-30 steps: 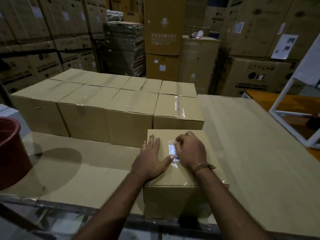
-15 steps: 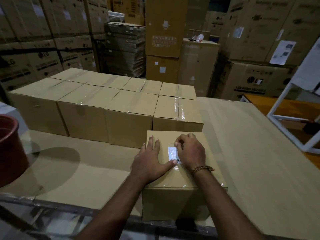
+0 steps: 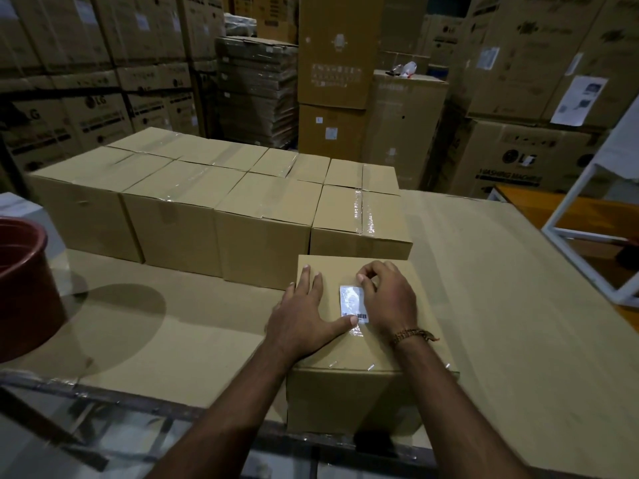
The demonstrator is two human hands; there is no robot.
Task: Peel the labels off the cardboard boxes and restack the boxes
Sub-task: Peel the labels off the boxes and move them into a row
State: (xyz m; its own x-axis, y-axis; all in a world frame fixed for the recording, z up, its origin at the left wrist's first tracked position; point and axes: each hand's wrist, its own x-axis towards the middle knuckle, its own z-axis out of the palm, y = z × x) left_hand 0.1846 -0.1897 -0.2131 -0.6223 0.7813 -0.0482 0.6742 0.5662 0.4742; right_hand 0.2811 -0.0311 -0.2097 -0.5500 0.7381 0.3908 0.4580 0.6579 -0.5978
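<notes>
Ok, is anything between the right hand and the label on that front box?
Nothing visible. The right hand is already at the label, fingertips curled at its top right corner. The left hand lies flat on the front box, its thumb touching the label's lower edge, clear of that corner.

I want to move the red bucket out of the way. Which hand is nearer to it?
Left. The left hand lies flat on the near box, on the side toward the red bucket; the right hand is farther, beyond the label.
</notes>
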